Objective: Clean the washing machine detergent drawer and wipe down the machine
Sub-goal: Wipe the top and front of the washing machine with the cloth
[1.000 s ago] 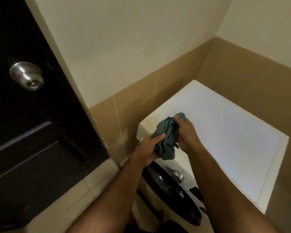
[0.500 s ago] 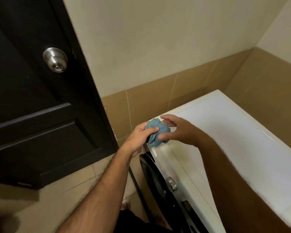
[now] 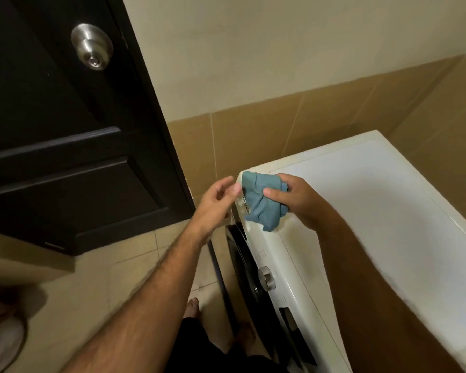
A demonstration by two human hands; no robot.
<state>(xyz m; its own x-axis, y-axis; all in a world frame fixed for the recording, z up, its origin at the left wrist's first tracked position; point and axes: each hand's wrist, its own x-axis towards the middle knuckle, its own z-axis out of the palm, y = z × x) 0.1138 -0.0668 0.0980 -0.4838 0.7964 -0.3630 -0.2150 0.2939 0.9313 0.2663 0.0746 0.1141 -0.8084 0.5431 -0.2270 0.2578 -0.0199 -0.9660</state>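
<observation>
A white front-loading washing machine (image 3: 374, 211) stands in the tiled corner, its flat top bright and bare. My right hand (image 3: 296, 200) grips a bunched blue-grey cloth (image 3: 261, 203) over the machine's front left top corner, where the detergent drawer front lies partly hidden under the cloth. My left hand (image 3: 215, 197) hovers just left of the cloth with relaxed fingers, holding nothing. A silver dial (image 3: 265, 277) and the dark round door (image 3: 242, 265) show on the machine's front.
A dark wooden door (image 3: 65, 130) with a round metal knob (image 3: 92, 45) stands to the left. Brown wall tiles (image 3: 280, 130) run behind the machine. My bare feet (image 3: 191, 308) are on the beige tiled floor (image 3: 105, 292) beside the machine.
My left hand has let go of the cloth and drawn slightly left. My right hand alone now holds the cloth at the front left corner. The view has swung left and down.
</observation>
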